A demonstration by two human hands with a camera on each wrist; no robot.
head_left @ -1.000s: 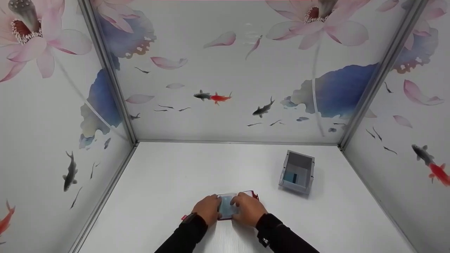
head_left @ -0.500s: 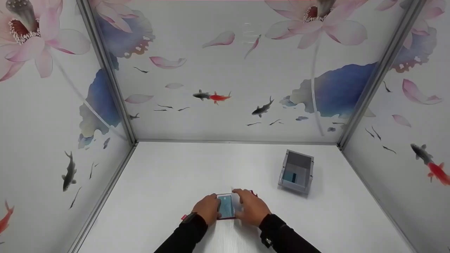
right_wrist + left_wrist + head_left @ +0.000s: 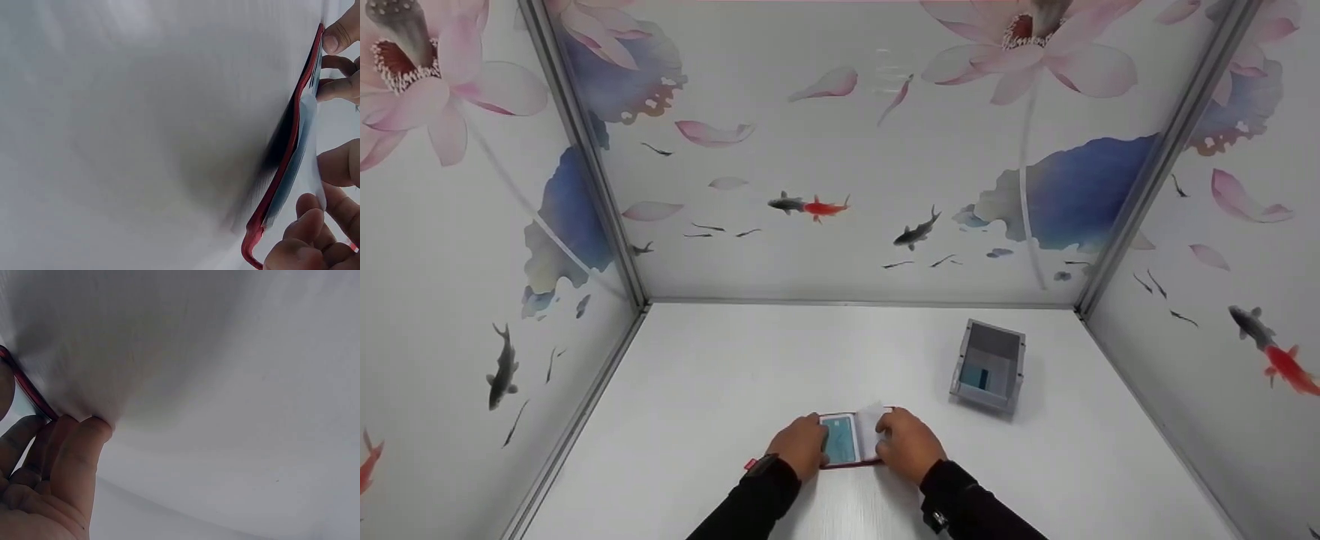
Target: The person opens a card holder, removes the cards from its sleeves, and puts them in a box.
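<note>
An open red card holder (image 3: 847,466) lies spread between both hands, near the front of the table in the head view. On its left side a blue card (image 3: 838,441) shows. A translucent sleeve page (image 3: 870,429) is on its right side, partly under the fingers. My left hand (image 3: 799,446) grips the holder's left edge. With thumb and fingers my right hand (image 3: 911,448) holds the right side, and the right wrist view shows the loose page end (image 3: 314,169) between them. In the left wrist view only a strip of the red cover (image 3: 28,388) shows.
A grey open box (image 3: 994,364) stands on the white table (image 3: 735,360) at the back right, with a small blue-green item (image 3: 975,376) inside. Printed panels (image 3: 825,255) wall the table at the back and both sides.
My right hand has turned a translucent page from left to right and moved slightly right. The blue card on the left shows more plainly. My left hand keeps its hold.
</note>
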